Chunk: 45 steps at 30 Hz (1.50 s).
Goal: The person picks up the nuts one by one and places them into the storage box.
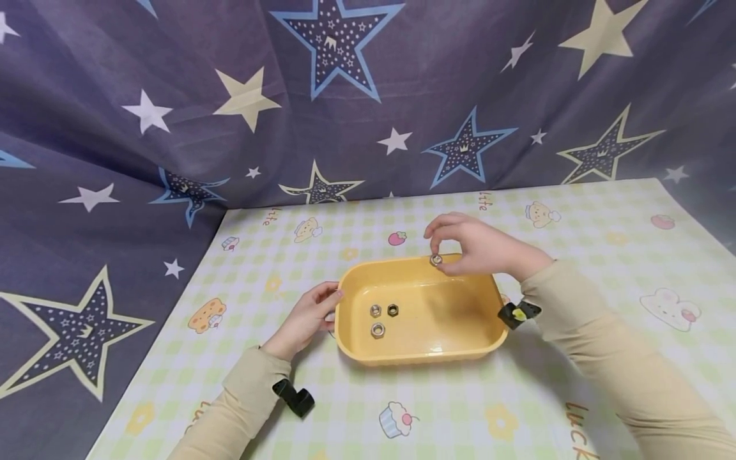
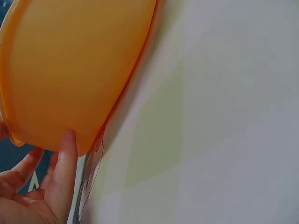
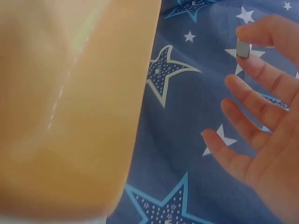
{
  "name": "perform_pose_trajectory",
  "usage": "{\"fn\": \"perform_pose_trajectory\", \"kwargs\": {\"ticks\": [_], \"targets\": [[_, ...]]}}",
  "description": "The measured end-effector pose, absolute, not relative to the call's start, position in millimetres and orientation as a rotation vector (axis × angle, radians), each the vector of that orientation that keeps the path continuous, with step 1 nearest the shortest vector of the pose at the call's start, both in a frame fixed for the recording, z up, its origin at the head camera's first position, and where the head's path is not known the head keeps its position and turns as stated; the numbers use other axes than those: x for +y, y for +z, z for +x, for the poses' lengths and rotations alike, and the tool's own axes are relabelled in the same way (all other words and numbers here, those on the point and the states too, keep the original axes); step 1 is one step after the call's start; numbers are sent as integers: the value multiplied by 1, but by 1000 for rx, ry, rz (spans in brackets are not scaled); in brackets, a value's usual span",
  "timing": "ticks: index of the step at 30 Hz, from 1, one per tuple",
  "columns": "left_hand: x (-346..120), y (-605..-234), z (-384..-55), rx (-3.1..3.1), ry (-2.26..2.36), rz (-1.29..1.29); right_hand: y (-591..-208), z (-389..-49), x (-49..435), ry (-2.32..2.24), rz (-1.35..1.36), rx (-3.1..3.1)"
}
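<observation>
A yellow rectangular tray [image 1: 454,319] with rounded corners is on the table. My left hand [image 1: 310,316] grips its left end, thumb by the rim and the other fingers against the outer wall. Over the far right rim, my right hand [image 1: 474,246] pinches a silver hex nut [image 1: 436,260] between thumb and index finger. The right wrist view shows this nut [image 3: 243,48] edge-on, with the remaining fingers spread apart. Inside the tray's left half lie a small silver nut [image 1: 375,310], a dark nut [image 1: 393,310] and a larger silver nut [image 1: 377,330].
A pale green checked cloth [image 1: 322,415] with cartoon prints covers the table. Behind it and to the left hangs a dark blue curtain [image 1: 195,83] patterned with stars. Black camera mounts sit at the left wrist [image 1: 294,397] and right wrist [image 1: 519,314].
</observation>
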<state>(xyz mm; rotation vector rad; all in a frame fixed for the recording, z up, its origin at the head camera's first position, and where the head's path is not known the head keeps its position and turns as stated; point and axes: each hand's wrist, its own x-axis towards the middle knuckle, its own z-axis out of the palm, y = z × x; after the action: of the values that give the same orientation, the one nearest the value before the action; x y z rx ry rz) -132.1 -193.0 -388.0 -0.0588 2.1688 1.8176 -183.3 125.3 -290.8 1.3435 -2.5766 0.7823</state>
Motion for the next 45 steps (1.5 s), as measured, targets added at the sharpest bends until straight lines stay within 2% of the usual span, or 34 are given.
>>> {"fn": "perform_pose_trajectory", "kwargs": {"ticks": [11, 21, 31, 45], "targets": [[-192, -388, -135, 2162, 1816, -44, -290, -181, 99, 847, 1419, -2538], [-191, -382, -135, 2184, 1786, -29, -309, -183, 79, 948, 1488, -2545], [-193, -378, -136, 2210, 1737, 27, -325, -187, 74, 991, 1491, -2569], [-198, -373, -138, 2174, 1668, 58, -329, -188, 68, 993, 1593, -2618]]}}
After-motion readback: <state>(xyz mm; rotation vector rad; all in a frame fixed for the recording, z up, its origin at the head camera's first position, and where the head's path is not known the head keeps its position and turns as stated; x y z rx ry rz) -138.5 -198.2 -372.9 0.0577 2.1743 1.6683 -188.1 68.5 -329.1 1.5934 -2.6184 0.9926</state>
